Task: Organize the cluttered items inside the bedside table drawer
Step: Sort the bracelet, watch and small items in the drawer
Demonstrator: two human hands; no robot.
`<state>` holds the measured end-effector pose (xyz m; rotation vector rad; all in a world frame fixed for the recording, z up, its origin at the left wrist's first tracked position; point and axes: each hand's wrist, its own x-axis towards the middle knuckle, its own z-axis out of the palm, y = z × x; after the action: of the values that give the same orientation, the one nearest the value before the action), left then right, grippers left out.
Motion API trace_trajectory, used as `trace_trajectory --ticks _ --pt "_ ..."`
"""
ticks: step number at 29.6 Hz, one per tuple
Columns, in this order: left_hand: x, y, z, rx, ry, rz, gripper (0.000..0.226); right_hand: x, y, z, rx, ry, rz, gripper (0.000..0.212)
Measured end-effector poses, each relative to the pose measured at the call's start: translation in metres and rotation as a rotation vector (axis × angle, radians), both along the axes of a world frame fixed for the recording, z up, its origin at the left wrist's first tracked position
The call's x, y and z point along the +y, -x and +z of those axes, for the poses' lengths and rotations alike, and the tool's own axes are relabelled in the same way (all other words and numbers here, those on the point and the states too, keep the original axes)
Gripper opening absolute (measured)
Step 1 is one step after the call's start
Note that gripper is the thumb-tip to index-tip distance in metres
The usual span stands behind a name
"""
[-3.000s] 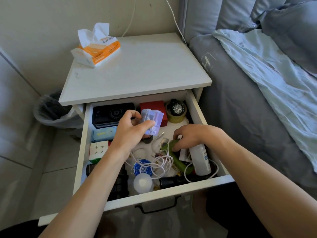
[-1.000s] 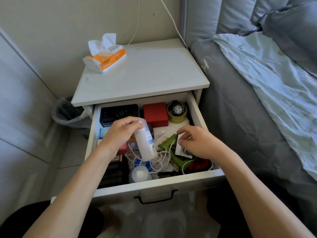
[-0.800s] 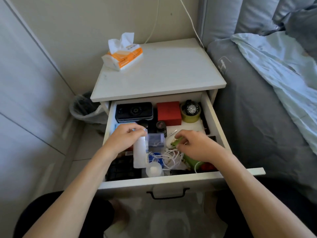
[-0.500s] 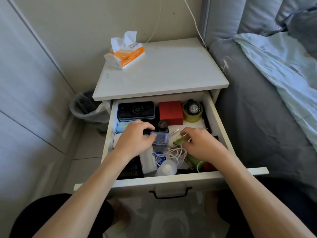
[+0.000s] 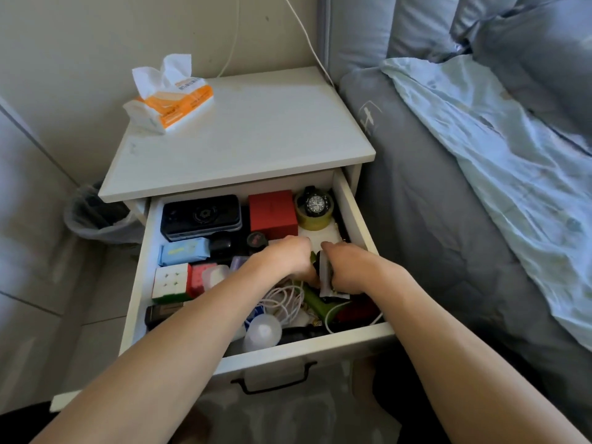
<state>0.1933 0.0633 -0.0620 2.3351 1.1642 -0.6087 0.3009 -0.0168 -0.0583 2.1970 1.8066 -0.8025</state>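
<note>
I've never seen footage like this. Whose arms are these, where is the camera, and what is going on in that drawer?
No machine here: a person wears a camera on the head, looking down at both bare arms. The left hand and right hand reach into the open drawer of a bedside table. The right hand grips a small flat packet; what the left holds is hidden. Inside lie a red box, a watch on a tape roll, a puzzle cube and tangled white cables. A tissue pack sits on top.

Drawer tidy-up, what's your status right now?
Both hands in drawer. Right hand grips small packet; left hand beside it, grip unclear. White cable tangled underneath.
</note>
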Motion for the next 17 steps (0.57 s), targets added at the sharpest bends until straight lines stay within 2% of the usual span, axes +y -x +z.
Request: trace_trajectory --ticks 2,5,8,11,17 --pt "0.006 0.002 -0.006 -0.048 0.008 0.090 0.056 0.002 0.001 0.002 -0.014 -0.027 -0.005 0.044" --pt "0.017 0.012 -0.011 -0.211 0.074 0.252 0.039 0.001 -0.005 0.009 0.000 -0.110 -0.036 0.039" --pt "0.020 0.027 -0.008 -0.393 0.138 0.327 0.037 -0.004 -0.016 0.020 0.116 -0.216 -0.109 0.044" --pt "0.016 0.041 -0.011 -0.579 0.243 0.442 0.020 -0.012 -0.028 0.029 0.276 -0.315 -0.268 0.048" --pt "0.006 0.053 -0.008 -0.777 0.340 0.557 0.019 -0.020 -0.028 0.025 0.360 -0.396 -0.294 0.021"
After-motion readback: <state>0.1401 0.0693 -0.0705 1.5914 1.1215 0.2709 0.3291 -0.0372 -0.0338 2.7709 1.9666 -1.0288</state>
